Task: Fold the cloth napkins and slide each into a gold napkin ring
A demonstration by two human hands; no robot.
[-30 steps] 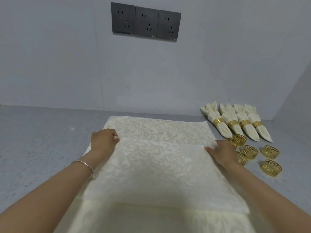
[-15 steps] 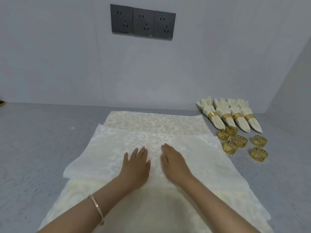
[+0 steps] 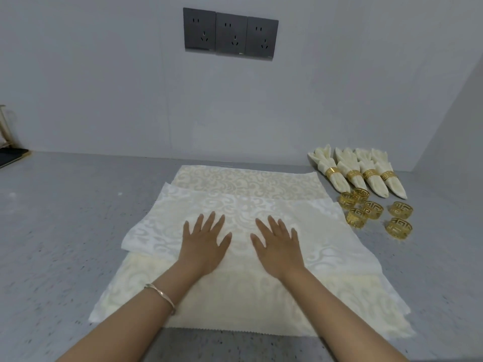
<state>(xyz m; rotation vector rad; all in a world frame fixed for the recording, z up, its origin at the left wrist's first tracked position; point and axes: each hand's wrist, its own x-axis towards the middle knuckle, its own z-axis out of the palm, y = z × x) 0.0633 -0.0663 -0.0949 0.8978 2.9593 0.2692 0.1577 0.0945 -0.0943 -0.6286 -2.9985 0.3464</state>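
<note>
Cream damask cloth napkin (image 3: 326,231), folded once, centre of grey speckled counter (image 3: 65,231); left hand (image 3: 205,242) and right hand (image 3: 278,244) flat on it, fingers (image 3: 212,222) straight, slightly spread, pinching nothing. Probably light, limp, prone to sliding; best pinched at far corners, 10 and 2 o'clock. Loose gold openwork napkin rings (image 3: 373,210) at 2 o'clock.

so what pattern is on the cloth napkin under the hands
Swirling scroll damask, cream on white, across the folded cream cloth napkin; head view.
</note>
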